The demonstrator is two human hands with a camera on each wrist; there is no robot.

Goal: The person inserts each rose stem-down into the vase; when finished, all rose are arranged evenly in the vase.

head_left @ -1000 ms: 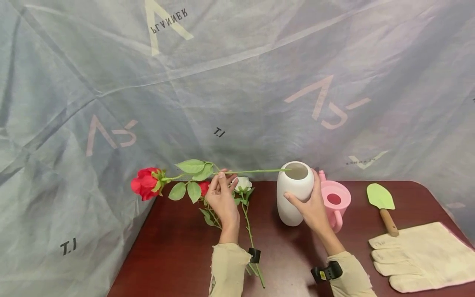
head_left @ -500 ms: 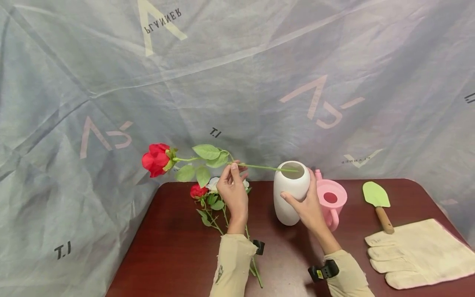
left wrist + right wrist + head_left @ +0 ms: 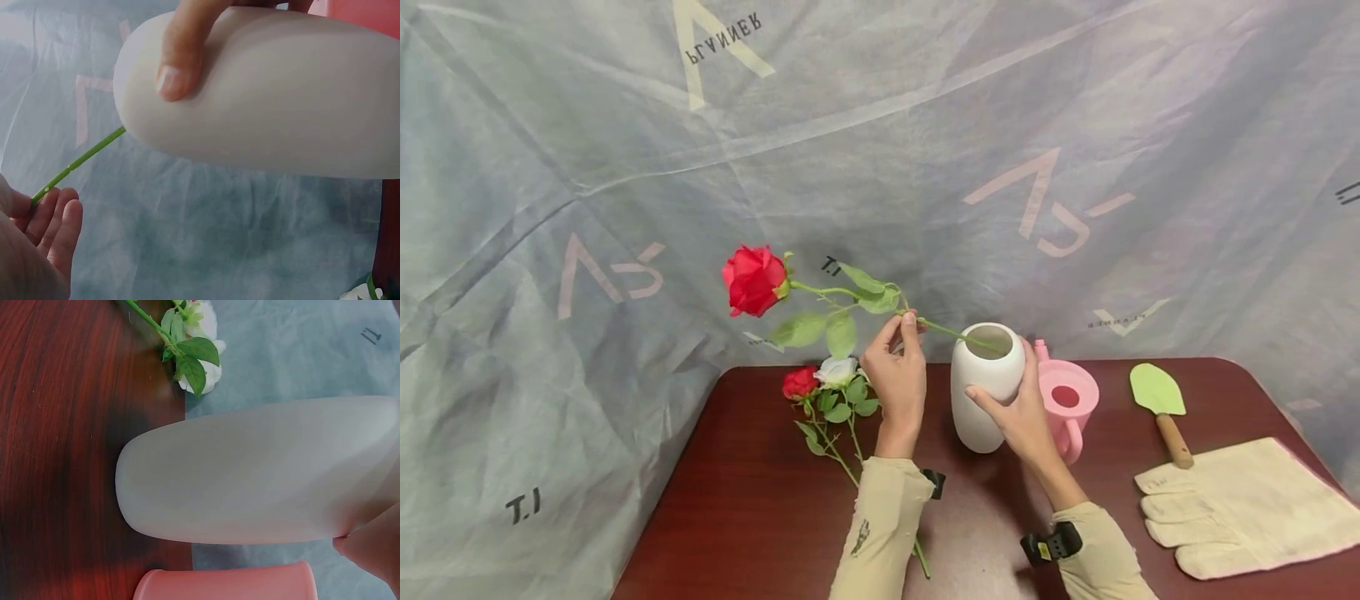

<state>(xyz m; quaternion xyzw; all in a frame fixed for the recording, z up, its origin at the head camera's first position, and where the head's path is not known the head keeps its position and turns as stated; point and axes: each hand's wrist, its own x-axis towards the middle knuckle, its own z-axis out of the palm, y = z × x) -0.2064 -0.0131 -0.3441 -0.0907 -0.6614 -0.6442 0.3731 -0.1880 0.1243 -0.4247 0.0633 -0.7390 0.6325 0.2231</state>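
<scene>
My left hand (image 3: pixel 897 371) pinches the green stem of a red rose (image 3: pixel 756 282) between thumb and fingers. The bloom tilts up to the left, and the stem's lower end reaches into the mouth of a white vase (image 3: pixel 981 408). My right hand (image 3: pixel 1024 412) grips the vase from its right side, thumb across the front. In the left wrist view the stem (image 3: pixel 81 159) runs from the pinching fingers to the vase's rim, its end hidden inside. The right wrist view has the vase body (image 3: pixel 250 475) filling the middle.
Another red rose (image 3: pixel 800 382) and white roses (image 3: pixel 203 375) lie on the dark red table (image 3: pixel 730 500) at left. Right of the vase stands a pink watering can (image 3: pixel 1070 400). Farther right are a green trowel (image 3: pixel 1157 390) and cream gloves (image 3: pixel 1247 508). A grey cloth hangs behind.
My left hand has moved right and up toward the vase; the rose has swung from level to slanted, with its stem deeper in the mouth. My right hand stays on the vase.
</scene>
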